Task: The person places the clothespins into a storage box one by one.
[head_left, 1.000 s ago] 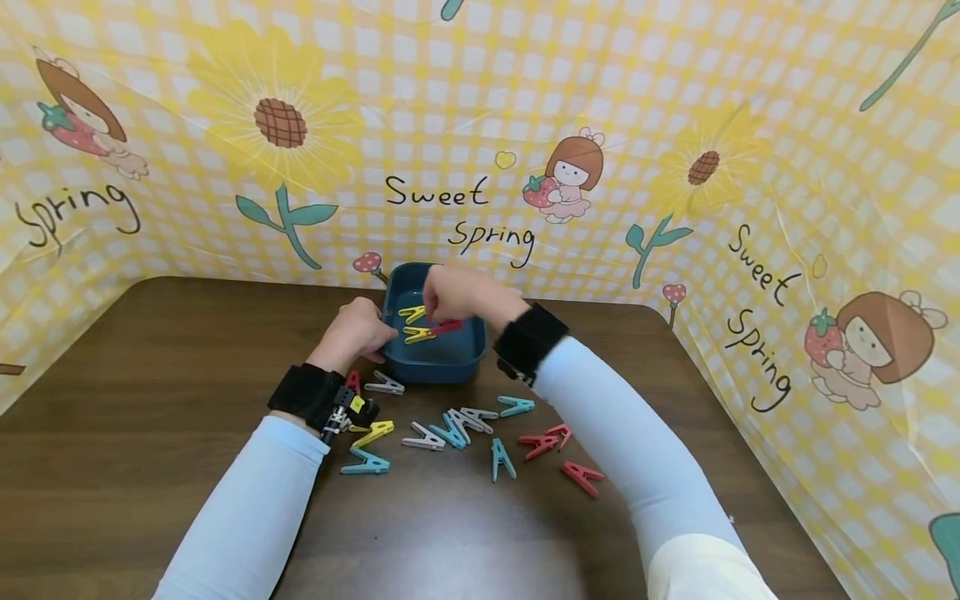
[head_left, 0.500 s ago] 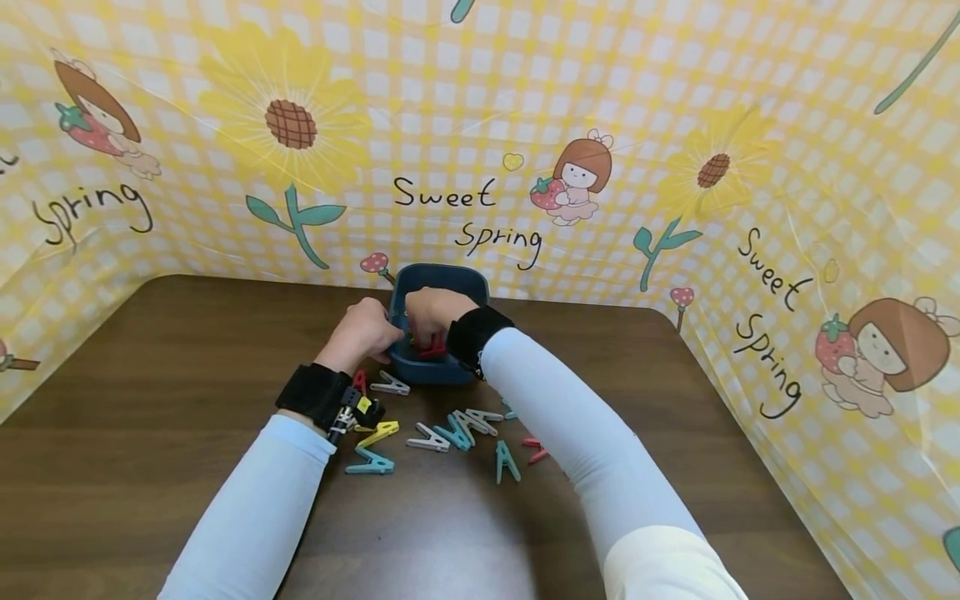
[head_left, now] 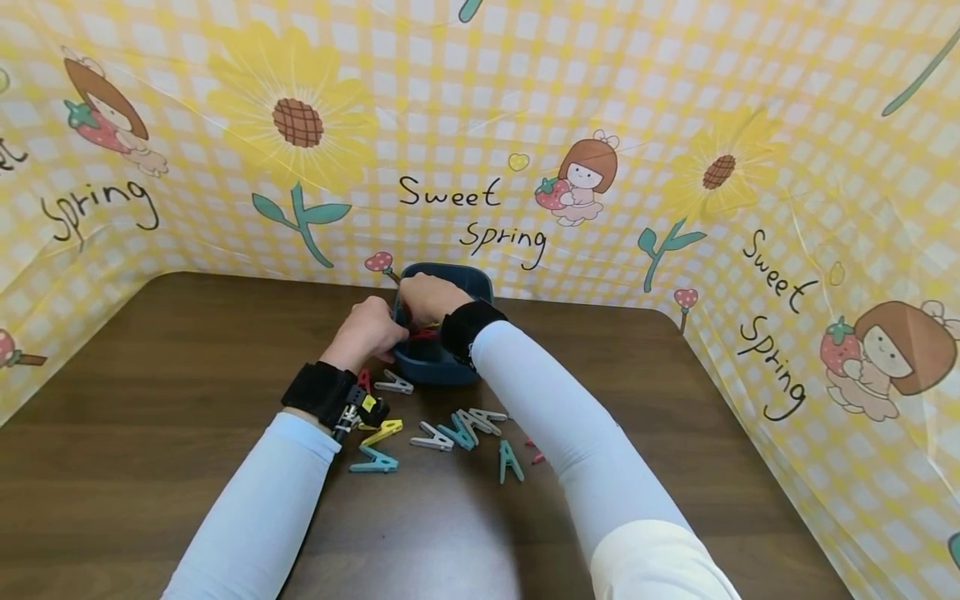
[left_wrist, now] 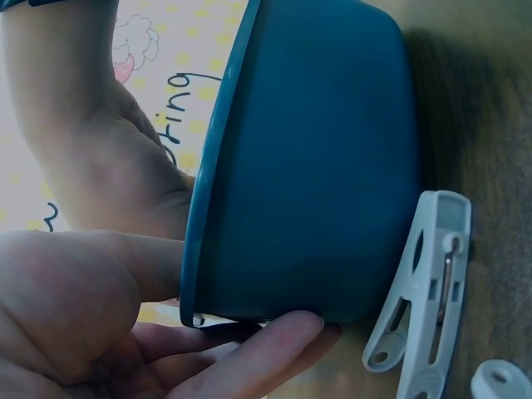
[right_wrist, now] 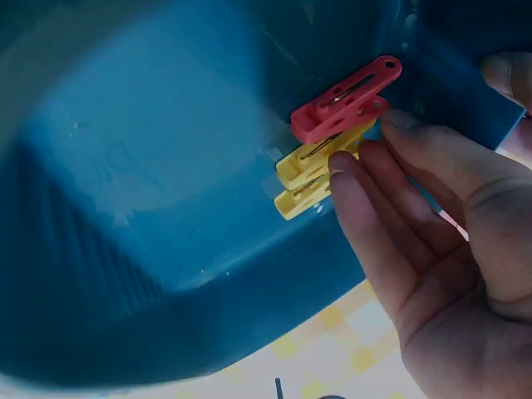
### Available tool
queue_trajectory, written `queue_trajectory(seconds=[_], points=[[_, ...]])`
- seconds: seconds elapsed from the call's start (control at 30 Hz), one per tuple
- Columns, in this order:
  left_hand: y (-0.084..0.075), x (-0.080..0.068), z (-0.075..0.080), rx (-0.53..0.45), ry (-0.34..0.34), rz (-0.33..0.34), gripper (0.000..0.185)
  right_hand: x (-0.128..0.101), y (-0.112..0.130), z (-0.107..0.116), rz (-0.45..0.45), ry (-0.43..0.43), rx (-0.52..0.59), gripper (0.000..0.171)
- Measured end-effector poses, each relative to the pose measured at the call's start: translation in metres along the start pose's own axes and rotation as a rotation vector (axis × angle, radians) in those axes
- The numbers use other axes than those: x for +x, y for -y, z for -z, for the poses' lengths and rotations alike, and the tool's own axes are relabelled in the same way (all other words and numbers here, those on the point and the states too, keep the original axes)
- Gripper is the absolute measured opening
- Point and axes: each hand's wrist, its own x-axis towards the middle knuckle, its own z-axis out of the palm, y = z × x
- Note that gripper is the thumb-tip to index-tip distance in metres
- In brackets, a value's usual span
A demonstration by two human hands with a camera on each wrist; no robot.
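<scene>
My left hand (head_left: 366, 330) pinches the near left wall of a dark blue plastic bin (head_left: 433, 372), thumb inside the rim and fingers against the outside, as the left wrist view shows. Inside the bin is my right hand (right_wrist: 440, 224), its thumb and fingertips closed about the handle ends of the yellow clothespins. One yellow clothespin (right_wrist: 320, 160) lies beside a second yellow clothespin (right_wrist: 299, 199), with a red clothespin (right_wrist: 345, 100) alongside; the three sit in a row. The fingers partly cover the yellow ones.
Outside the bin, a grey-white clothespin (left_wrist: 436, 291) lies close to its base. Several more are scattered in front, including a yellow one (head_left: 384, 432), a blue one (head_left: 375, 461) and a teal one (head_left: 510, 462). A patterned cloth (head_left: 465, 125) stands behind the table.
My right hand has moved down into the bin, then left toward its left wall, where the clothespins are. The right forearm now hides the red clothespins at the right. My left hand keeps its hold.
</scene>
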Motion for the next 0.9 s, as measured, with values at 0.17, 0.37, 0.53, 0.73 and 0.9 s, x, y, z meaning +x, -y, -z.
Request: queue_trajectory(seconds=[0.17,0.37,0.53,0.73,0.9], points=[[-0.015,-0.025,0.004,-0.010,-0.007,-0.006,0.024,-0.031,0.000,0.015,0.048,-0.034,-0.015,0.013],[-0.038,-0.066,0.009,-0.023,-0.020,0.008,0.026,-0.059,-0.010,0.032,0.107,-0.114,-0.024,0.020],[-0.038,-0.067,0.008,-0.018,-0.024,0.010,0.031,-0.099,-0.026,0.045,0.152,-0.154,0.031,0.017],[-0.036,-0.066,0.007,-0.032,-0.021,-0.005,0.036,-0.166,-0.059,0.035,0.199,-0.240,0.128,0.029],[-0.039,-0.069,0.006,-0.016,-0.020,-0.034,0.036,-0.230,-0.095,0.013,0.283,-0.281,0.209,0.040]])
